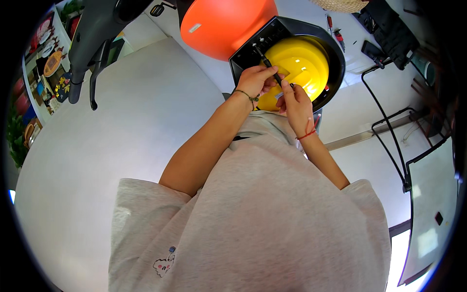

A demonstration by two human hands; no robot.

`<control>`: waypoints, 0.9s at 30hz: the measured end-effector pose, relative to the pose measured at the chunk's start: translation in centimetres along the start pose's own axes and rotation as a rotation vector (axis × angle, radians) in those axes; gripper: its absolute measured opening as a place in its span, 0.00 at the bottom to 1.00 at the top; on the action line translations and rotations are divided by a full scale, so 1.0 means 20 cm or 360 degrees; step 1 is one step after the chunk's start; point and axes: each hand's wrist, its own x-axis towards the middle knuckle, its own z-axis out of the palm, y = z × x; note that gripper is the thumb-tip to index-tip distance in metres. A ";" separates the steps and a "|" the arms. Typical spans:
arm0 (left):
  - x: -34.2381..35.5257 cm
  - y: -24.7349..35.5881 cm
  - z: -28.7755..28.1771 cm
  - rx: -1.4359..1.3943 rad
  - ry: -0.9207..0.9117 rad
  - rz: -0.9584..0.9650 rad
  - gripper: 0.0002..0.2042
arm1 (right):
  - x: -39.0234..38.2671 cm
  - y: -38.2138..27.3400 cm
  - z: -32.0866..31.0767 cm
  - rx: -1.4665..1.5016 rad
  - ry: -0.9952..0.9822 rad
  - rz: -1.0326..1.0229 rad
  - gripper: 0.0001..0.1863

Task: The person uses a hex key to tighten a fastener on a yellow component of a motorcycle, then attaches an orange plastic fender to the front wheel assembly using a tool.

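While pinching a slim black rod [267,62] above the yellow dome [316,68] with closed fingertips of left hand [255,82] and right hand [297,101], seems, through overlapping grips, to be adjusting it, probably needing steady alignment next.

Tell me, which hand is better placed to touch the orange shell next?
Probably the left hand: it looks nearer the orange shell, while the right hand is farther off. Both hands are at the black stick, though.
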 end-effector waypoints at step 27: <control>0.03 -0.03 0.02 -0.0408 -0.0167 0.0082 0.09 | 0.01 -0.02 -0.02 0.0365 -0.0151 0.0130 0.23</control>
